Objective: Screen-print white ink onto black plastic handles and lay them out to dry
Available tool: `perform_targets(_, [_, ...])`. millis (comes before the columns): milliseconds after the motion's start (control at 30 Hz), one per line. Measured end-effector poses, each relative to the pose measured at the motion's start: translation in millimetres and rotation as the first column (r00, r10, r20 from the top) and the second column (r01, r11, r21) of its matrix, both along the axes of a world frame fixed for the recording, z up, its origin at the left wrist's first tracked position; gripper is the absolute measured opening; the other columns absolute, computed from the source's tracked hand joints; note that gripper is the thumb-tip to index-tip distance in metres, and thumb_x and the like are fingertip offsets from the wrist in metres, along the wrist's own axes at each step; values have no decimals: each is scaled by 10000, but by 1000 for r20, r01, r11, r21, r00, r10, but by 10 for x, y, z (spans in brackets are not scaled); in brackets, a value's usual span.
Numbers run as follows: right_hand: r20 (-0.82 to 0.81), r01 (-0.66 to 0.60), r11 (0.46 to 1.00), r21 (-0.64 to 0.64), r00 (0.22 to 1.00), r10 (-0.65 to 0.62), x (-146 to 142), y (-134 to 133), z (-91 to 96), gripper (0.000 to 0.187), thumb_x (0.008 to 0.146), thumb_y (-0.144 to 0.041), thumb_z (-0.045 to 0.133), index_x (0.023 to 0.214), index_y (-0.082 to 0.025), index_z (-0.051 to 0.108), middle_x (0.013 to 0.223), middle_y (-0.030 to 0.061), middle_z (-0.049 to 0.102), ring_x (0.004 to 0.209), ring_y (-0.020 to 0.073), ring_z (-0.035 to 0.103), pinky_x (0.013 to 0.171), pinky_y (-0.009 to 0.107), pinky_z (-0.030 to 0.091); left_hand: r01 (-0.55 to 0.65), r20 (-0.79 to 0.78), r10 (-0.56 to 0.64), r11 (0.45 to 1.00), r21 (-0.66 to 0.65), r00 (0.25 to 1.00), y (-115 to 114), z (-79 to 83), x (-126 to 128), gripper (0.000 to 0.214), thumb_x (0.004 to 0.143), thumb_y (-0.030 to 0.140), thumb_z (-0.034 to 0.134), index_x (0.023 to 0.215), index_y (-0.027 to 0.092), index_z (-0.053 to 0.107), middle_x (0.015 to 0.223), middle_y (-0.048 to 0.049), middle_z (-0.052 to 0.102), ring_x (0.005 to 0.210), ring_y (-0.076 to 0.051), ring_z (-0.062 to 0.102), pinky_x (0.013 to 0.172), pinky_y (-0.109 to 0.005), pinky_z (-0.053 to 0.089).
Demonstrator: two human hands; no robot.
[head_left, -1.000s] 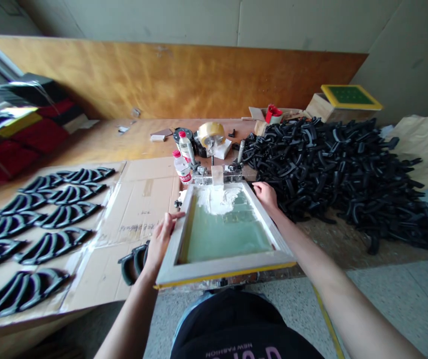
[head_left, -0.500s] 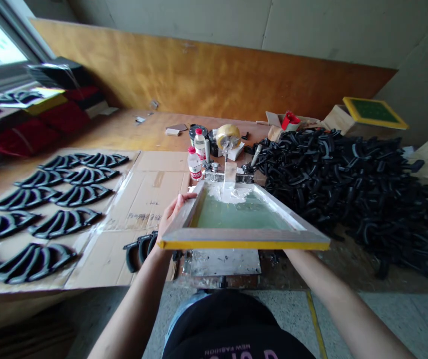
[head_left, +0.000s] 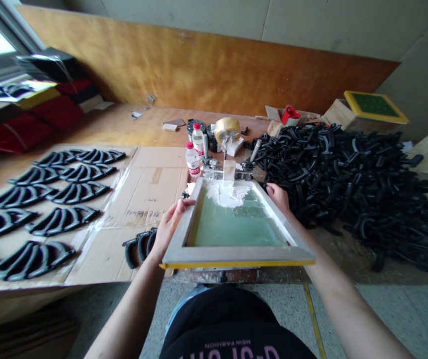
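A screen printing frame (head_left: 236, 254) with a greenish mesh lies nearly level in front of me, its near edge trimmed in yellow. White ink (head_left: 229, 197) is spread at the far end of the mesh, where a pale squeegee (head_left: 229, 172) stands upright. My left hand (head_left: 171, 222) is closed on the frame's left side, thumb along its edge. At the right side my right hand (head_left: 279, 198) has curled fingers against the frame's edge, partly hidden by it. Beneath the frame, the base is mostly covered.
Black curved plastic parts (head_left: 68, 219) lie in rows on cardboard (head_left: 154, 199) at left. A big heap of black parts (head_left: 333, 179) fills the right. Two red-capped bottles (head_left: 192, 162) and a tape roll (head_left: 227, 129) stand behind the frame. A green-and-yellow screen (head_left: 376, 105) rests at back right.
The frame's near end has come down from a raised tilt, covering the plate beneath it. My right hand, hidden behind the frame before, now shows at its right edge.
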State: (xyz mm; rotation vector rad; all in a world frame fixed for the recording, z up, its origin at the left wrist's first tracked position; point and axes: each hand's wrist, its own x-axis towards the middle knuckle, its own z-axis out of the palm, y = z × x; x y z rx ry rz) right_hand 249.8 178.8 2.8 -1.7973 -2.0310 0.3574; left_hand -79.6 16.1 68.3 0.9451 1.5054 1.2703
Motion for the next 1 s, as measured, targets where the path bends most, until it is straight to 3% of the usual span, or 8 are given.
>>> perform_targets(67, [-41, -11, 991, 135, 999, 16, -142, 99, 116, 425, 936, -276, 458, 1337, -166, 547, 1312, 144, 589, 1222, 264, 534, 1047, 440, 419, 34, -40, -39, 994, -102, 998, -127, -160, -3, 577, 779, 663, 573, 1065, 180, 707, 848, -35, 683, 659, -152, 562, 574, -244, 432])
perform_targets(167, [30, -259, 914, 312, 964, 263, -601, 182, 243, 602, 845, -283, 650, 1408, -181, 464, 1424, 140, 473, 1324, 293, 407, 1107, 464, 341, 57, -29, -64, 980, -188, 998, -224, -491, 19, 719, 738, 642, 627, 1305, 202, 592, 831, -33, 697, 671, -175, 597, 584, -257, 449])
perform_targets(267, [185, -449, 862, 237, 892, 413, -1020, 214, 256, 473, 821, -210, 679, 1278, -178, 560, 1248, 138, 588, 1189, 291, 491, 1011, 429, 411, 47, -23, -53, 979, -201, 998, -213, -869, 31, 878, 720, 618, 654, 1453, 191, 422, 823, -34, 703, 716, -193, 636, 646, -284, 487])
perform_targets(400, [282, -502, 863, 59, 838, 468, -1203, 138, 118, 101, 855, -170, 601, 947, -178, 641, 963, 94, 665, 940, 235, 574, 829, 325, 462, 77, -17, -83, 974, -214, 996, -167, -1208, 1, 874, 751, 636, 611, 1458, 169, 397, 880, -54, 709, 774, -198, 659, 704, -306, 506])
perform_targets(533, [293, -560, 826, 61, 801, 522, -1072, -180, 2, 116, 834, -105, 543, 878, -169, 628, 918, 100, 658, 889, 221, 573, 799, 312, 444, 86, -26, -93, 974, -208, 995, -174, -1264, -19, 814, 767, 629, 604, 1418, 164, 450, 941, -81, 723, 845, -220, 668, 757, -324, 508])
perform_targets(767, [193, -852, 522, -17, 510, 838, -788, -428, 191, 142, 770, -71, 574, 827, -186, 634, 851, 51, 644, 846, 202, 567, 761, 290, 429, 83, -21, -89, 976, -200, 996, -191, -1163, 21, 797, 767, 627, 605, 1397, 158, 474, 985, -86, 730, 901, -235, 673, 772, -317, 507])
perform_targets(900, [177, -747, 660, 81, 663, 728, -861, -374, 123, 132, 814, -81, 554, 824, -193, 624, 867, 49, 629, 881, 203, 553, 759, 288, 431, 60, 5, -61, 976, -211, 998, -198, -1103, 32, 807, 750, 624, 626, 1390, 156, 480, 1012, -102, 727, 902, -245, 678, 760, -326, 517])
perform_targets(1000, [217, -732, 662, 162, 681, 700, -865, -512, -27, 174, 814, -53, 533, 887, -167, 642, 925, 86, 630, 961, 232, 541, 814, 323, 443, 71, 15, -70, 972, -223, 997, -206, -1088, 22, 807, 754, 612, 634, 1395, 150, 471, 1009, -110, 727, 869, -240, 681, 745, -325, 519])
